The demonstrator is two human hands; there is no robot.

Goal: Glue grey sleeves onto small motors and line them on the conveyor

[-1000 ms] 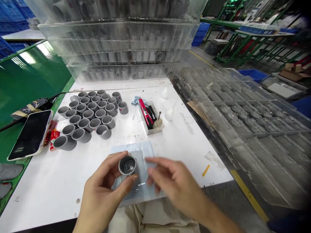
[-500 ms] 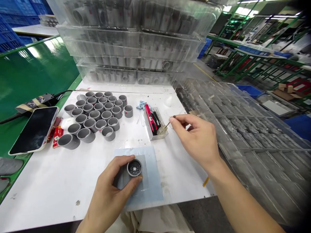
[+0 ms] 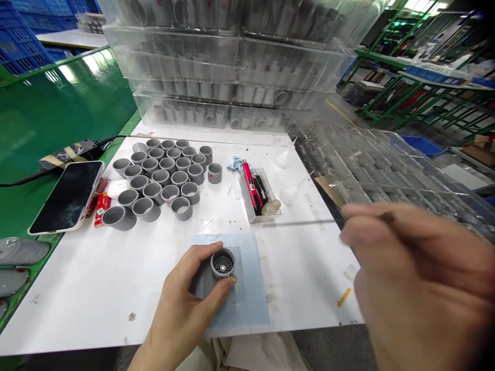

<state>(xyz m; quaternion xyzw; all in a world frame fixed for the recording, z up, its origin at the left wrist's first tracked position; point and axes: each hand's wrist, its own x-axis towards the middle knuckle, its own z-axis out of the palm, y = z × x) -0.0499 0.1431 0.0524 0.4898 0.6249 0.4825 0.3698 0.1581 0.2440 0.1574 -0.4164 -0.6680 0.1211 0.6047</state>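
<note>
No wording can be read clearly. A slim red-and-black pen-shaped tool [image 3: 249, 186] lying in a clear plastic box [image 3: 266, 212] carries small white lettering, too small to make out. A small red paper packet [image 3: 102, 208] beside a black-screened smartphone [image 3: 67, 198] shows white marks, also illegible, as is the print on tan-and-black tape [image 3: 65, 153].

Green steel racks [image 3: 421, 87] off to my right, blue crates [image 3: 23, 31] far left, grey floor [image 3: 340, 98] with yellow stripe [image 3: 341, 112], bright overhead lights [image 3: 421, 5].

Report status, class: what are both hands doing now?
Left hand grips grey cylinder upright on blue sheet; Right hand raised, blurred, thin rod held. Nothing between them.
</note>
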